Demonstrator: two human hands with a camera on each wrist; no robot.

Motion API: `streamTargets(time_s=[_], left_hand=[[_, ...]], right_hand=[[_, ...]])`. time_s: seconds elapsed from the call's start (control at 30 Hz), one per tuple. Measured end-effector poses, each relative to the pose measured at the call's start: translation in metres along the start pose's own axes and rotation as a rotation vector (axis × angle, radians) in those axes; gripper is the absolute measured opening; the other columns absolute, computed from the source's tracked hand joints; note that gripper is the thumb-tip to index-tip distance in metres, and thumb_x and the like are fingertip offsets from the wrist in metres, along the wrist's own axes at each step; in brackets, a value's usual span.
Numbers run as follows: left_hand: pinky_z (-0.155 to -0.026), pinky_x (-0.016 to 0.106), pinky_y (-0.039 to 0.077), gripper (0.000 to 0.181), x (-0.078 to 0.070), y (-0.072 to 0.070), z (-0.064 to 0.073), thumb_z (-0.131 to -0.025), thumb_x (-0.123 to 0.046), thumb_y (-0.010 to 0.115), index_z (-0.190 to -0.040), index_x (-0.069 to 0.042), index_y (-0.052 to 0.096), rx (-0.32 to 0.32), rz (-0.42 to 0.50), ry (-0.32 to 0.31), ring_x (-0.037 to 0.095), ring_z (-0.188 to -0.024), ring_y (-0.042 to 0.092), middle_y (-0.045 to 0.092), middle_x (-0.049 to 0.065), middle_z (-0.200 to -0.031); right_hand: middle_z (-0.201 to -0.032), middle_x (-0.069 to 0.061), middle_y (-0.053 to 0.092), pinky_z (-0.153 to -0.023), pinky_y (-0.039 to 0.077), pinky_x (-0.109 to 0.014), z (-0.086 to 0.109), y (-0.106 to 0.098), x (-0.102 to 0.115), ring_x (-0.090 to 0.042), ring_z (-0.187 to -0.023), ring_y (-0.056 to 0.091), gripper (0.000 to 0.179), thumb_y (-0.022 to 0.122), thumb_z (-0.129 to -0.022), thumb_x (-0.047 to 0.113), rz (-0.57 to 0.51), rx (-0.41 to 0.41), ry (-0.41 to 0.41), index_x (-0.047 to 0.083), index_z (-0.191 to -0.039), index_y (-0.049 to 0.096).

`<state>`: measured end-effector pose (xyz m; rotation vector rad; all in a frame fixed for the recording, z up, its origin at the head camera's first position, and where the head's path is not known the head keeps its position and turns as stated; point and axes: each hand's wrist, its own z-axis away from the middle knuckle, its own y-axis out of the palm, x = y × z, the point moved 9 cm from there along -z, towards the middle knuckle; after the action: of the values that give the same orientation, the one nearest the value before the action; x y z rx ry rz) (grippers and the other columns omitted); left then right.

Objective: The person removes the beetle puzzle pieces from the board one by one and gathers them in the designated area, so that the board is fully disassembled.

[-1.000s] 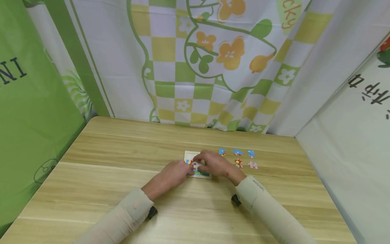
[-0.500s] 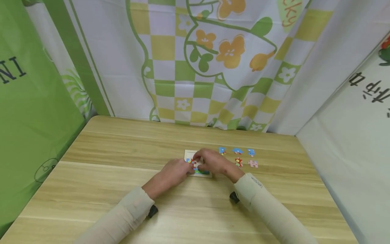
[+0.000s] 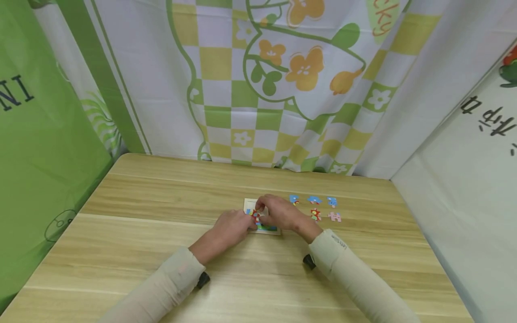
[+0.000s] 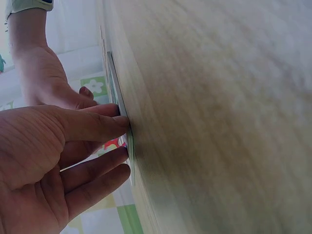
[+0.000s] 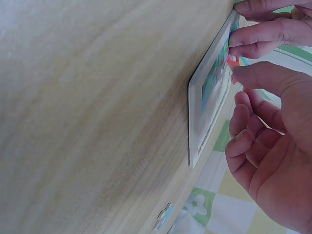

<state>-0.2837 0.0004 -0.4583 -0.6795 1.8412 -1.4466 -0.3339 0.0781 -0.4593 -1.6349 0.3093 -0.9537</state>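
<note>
A small puzzle board (image 3: 249, 204) lies on the table, with a pale border and coloured pieces along its near and left side. My left hand (image 3: 234, 226) rests at the board's left side, fingers fairly straight, fingertips on its edge and pieces in the left wrist view. Over the board's middle, my right hand (image 3: 282, 212) has thumb and index finger bent together at a red puzzle piece (image 3: 257, 218). In the right wrist view the right thumb tip touches the red piece (image 5: 234, 61), while the other fingers (image 5: 241, 146) curl loosely. Fingers partly hide the piece.
Right of the board lie several loose puzzle pieces: blue ones (image 3: 314, 200) in the back row, a red and yellow one (image 3: 316, 215) and a pink one (image 3: 335, 216) in front. The wooden table (image 3: 161, 197) meets a patterned curtain (image 3: 262, 121) at the back.
The right hand has shifted slightly left and back over the board, its fingers staying by the red piece. The left hand stays almost where it was, and the loose pieces are unmoved.
</note>
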Motion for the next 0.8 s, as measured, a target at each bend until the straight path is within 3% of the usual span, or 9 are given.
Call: streamTargets(time_s=[0.1, 0.2, 0.57, 0.8], left_hand=[[-0.044, 0.031, 0.038, 0.033, 0.0003, 0.0001, -0.0001, -0.082, 0.008, 0.067, -0.064, -0.02, 0.066, -0.001, 0.003, 0.001, 0.013, -0.055, 0.037, 0.044, -0.007, -0.06], [-0.043, 0.029, 0.036, 0.034, -0.0003, -0.0007, -0.0001, -0.082, 0.008, 0.067, -0.064, -0.02, 0.065, -0.007, -0.003, 0.012, 0.012, -0.055, 0.034, 0.042, -0.008, -0.06], [-0.043, 0.029, 0.036, 0.033, -0.0018, -0.0014, 0.0003, -0.08, 0.009, 0.068, -0.065, -0.021, 0.066, -0.009, -0.027, 0.039, 0.012, -0.054, 0.033, 0.04, -0.008, -0.059], [-0.044, 0.031, 0.039, 0.032, 0.0005, 0.0017, -0.0002, -0.079, 0.008, 0.067, -0.067, -0.022, 0.068, 0.009, -0.026, 0.026, 0.013, -0.054, 0.037, 0.046, -0.007, -0.061]], right_hand=[[-0.097, 0.002, 0.066, -0.076, 0.052, -0.034, -0.0013, -0.0019, 0.0015, -0.016, -0.085, 0.062, 0.004, 0.068, -0.098, 0.012, -0.02, -0.023, -0.006, 0.011, -0.101, 0.068], [-0.091, 0.007, 0.065, -0.072, 0.051, -0.03, -0.0024, -0.0044, 0.0039, -0.01, -0.079, 0.059, 0.006, 0.064, -0.1, 0.011, -0.033, -0.043, -0.022, 0.014, -0.096, 0.068], [-0.085, 0.009, 0.067, -0.068, 0.05, -0.026, -0.0044, -0.0065, 0.0026, -0.006, -0.073, 0.059, 0.009, 0.068, -0.093, 0.007, -0.09, -0.039, -0.011, 0.016, -0.091, 0.07], [-0.085, 0.007, 0.07, -0.069, 0.051, -0.028, -0.0049, -0.0091, 0.0052, -0.006, -0.075, 0.061, 0.006, 0.071, -0.091, 0.007, -0.082, -0.074, -0.065, 0.013, -0.092, 0.072]])
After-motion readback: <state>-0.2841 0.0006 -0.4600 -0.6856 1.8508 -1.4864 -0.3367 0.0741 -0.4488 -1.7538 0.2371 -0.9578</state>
